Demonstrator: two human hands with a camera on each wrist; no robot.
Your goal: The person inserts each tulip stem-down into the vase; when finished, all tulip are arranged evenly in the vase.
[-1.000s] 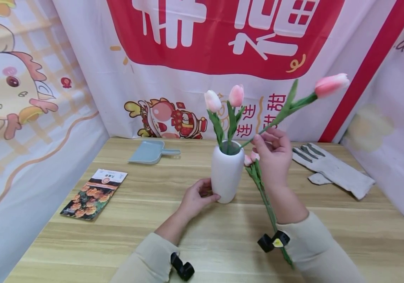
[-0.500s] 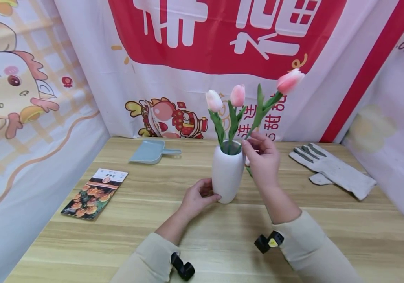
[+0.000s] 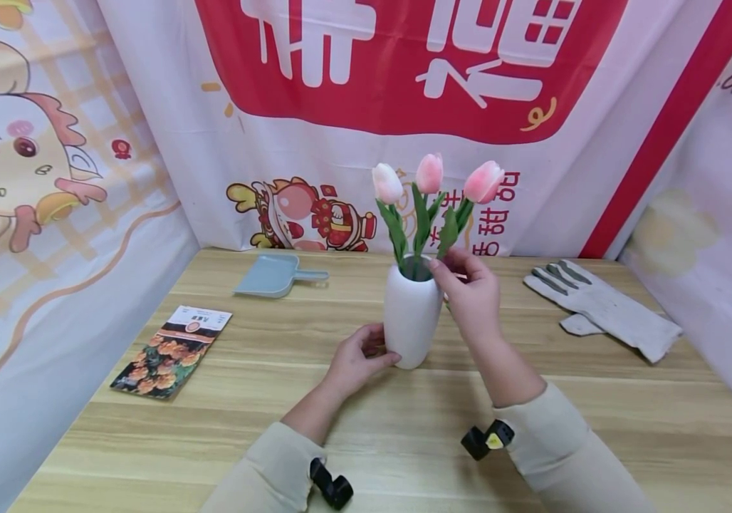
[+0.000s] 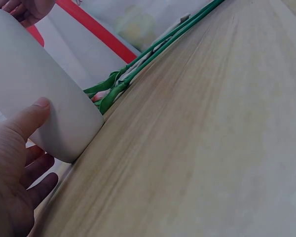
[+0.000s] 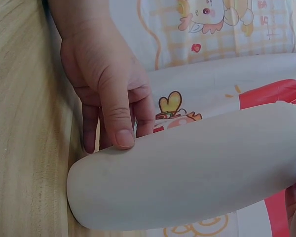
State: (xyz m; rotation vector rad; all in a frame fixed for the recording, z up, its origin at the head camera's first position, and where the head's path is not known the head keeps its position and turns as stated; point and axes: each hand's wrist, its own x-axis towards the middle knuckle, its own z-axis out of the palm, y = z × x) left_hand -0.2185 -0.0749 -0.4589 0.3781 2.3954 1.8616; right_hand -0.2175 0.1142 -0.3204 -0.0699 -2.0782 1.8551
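A white vase [image 3: 411, 320] stands upright on the wooden table, holding a pale tulip [image 3: 388, 183] and a pink tulip [image 3: 430, 173]. Low on its left side, my left hand [image 3: 353, 360] grips it, thumb in front and fingers round the back, as the left wrist view shows. At the rim's right side my right hand [image 3: 476, 303] pinches the stem of another pink tulip [image 3: 484, 183], whose lower end is hidden in the vase. Loose tulips [image 4: 113, 96] lie on the table beyond the vase in the left wrist view; my right hand and arm mostly cover them in the head view.
A light blue dustpan [image 3: 270, 276] lies at the back left, with a flower seed packet [image 3: 172, 353] nearer the left edge. A white and grey glove [image 3: 622, 313] rests on the right. Printed cloth hangs behind the table and along both sides.
My right hand has moved left and down to the vase's rim. The tulip it pinches has swung from a rightward slant to nearly upright, its stem lower in the vase. My left hand stays put.
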